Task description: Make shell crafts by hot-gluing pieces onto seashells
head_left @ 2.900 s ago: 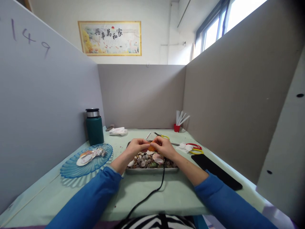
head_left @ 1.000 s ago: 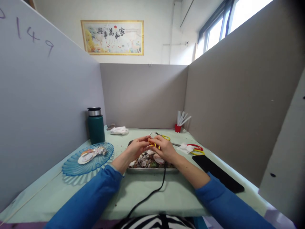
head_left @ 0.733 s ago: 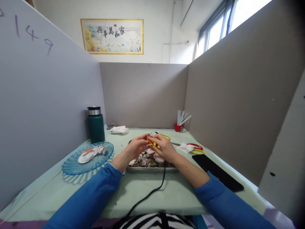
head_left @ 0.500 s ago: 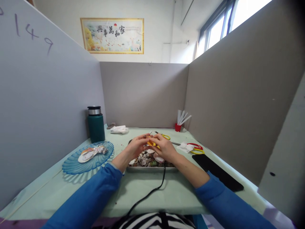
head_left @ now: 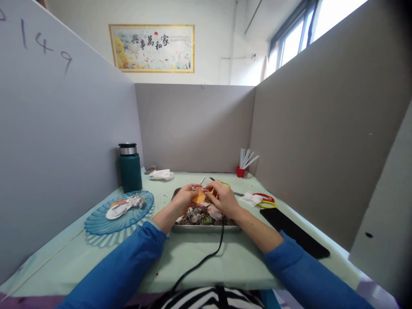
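My left hand (head_left: pixel 184 198) holds an orange scallop shell (head_left: pixel 199 197) between thumb and fingers, above a metal tray (head_left: pixel 206 228) full of small shells. Close beside it, my right hand (head_left: pixel 222 198) has its fingers curled in toward the shell's edge; whatever they pinch is hidden. Under the right fingers part of a yellow object (head_left: pixel 211 191) shows, its kind unclear. A black cord (head_left: pixel 206 257) runs from below the right hand, over the tray's front rim, to the table's near edge. Just beyond the hands a thin white stick (head_left: pixel 202 180) pokes up.
On the left are a blue glass plate (head_left: pixel 96 223) with shells on it and a green bottle (head_left: pixel 130 171). At right lie red-and-yellow-handled scissors (head_left: pixel 267 199), tissue (head_left: pixel 250 198) and a black slab (head_left: pixel 294 231). Behind stands a red cup (head_left: pixel 240 172) of white sticks. Grey partitions (head_left: pixel 196 124) enclose the table.
My hands have drawn slightly apart. The orange shell has turned its broad face into view in my left hand, and my right fingers have curled more.
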A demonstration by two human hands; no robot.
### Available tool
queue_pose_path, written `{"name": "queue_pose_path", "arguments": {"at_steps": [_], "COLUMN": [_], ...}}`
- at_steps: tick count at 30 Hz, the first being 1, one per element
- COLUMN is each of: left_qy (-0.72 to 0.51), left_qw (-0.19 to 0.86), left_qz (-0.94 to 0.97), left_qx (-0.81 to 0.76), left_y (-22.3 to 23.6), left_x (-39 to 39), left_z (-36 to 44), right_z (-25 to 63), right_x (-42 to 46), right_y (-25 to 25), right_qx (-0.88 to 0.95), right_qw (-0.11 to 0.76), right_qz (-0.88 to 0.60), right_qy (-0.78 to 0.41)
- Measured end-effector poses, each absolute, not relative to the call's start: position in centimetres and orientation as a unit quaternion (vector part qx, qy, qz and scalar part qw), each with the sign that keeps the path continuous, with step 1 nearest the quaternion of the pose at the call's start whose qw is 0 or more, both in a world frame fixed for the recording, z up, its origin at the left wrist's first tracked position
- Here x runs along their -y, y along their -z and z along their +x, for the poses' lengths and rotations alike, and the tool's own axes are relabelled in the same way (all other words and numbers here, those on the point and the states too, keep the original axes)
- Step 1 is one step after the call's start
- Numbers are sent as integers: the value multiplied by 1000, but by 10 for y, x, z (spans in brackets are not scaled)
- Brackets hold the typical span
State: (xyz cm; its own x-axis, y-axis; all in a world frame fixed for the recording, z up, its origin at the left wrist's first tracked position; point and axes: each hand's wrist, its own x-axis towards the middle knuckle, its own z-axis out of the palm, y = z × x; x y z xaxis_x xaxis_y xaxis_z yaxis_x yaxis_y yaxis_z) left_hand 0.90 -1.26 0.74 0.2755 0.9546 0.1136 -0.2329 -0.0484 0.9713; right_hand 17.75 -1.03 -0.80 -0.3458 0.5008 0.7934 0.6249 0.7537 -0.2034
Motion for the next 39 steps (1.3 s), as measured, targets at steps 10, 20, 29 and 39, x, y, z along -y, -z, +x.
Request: {"name": "queue_pose_path", "arguments": {"at_steps": [10, 20, 29, 39], "left_qy": [-462, -455, -482, -513], "left_qw": [566, 560, 570, 566], "left_qz": [595, 598, 555, 526], "left_qx": [-335, -348, -367, -375], "left_y": [-8, -4, -5, -5], "left_x": [18, 11, 10, 8], "left_z": [10, 8, 6, 7], "right_z": [177, 176, 184, 189], "right_x": [8, 8, 1, 1], "right_y": [8, 9, 5, 10], "right_qx": [819, 813, 774, 764], "right_qw": [451, 464, 406, 185], "right_qz": [-352, -350, -481, -612], "right_qy": [44, 37, 74, 86]}}
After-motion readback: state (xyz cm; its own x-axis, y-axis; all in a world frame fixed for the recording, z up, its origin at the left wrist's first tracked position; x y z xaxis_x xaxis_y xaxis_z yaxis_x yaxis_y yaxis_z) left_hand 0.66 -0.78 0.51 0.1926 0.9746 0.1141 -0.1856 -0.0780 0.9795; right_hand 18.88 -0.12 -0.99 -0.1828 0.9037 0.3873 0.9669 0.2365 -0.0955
